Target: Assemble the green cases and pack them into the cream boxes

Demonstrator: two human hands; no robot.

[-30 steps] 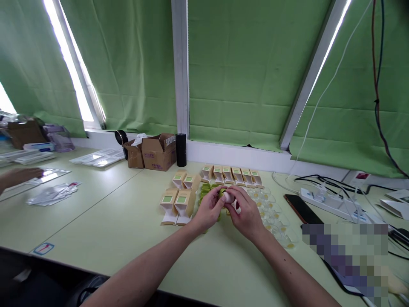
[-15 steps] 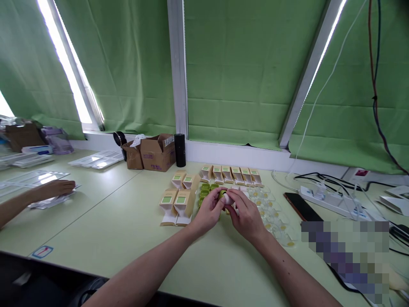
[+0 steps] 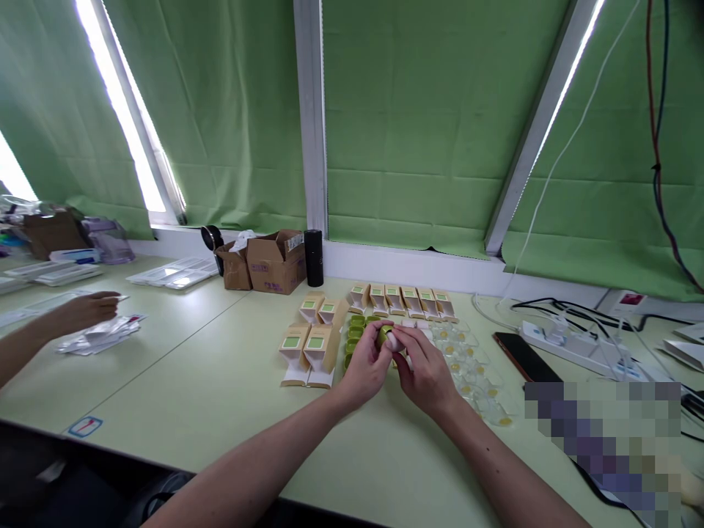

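My left hand [image 3: 364, 367] is closed around a small green cup [image 3: 383, 335], held above the table. The fingers of my right hand [image 3: 427, 372] pinch a small white piece [image 3: 394, 342] at the cup's near right side; whether it sits inside the cup I cannot tell. Behind my left hand stand several more green cups [image 3: 353, 334], partly hidden by it. Clear plastic shells [image 3: 466, 367] with yellow spots lie in rows beside my right hand. Small open cartons [image 3: 319, 350] with green labels stand to the left, and a further row of cartons [image 3: 394, 298] stands behind.
Cardboard boxes [image 3: 278, 265] and a black cylinder [image 3: 314, 258] stand by the wall. On the right lie a phone [image 3: 525, 357] and a power strip [image 3: 572, 352] with cables. At left, a co-worker's hand [image 3: 88, 311] hovers over white packets [image 3: 104, 337].
My hands keep their grip on the green cup and white piece with little visible movement. The co-worker's hand has risen off the packets. The whole view has shifted slightly.
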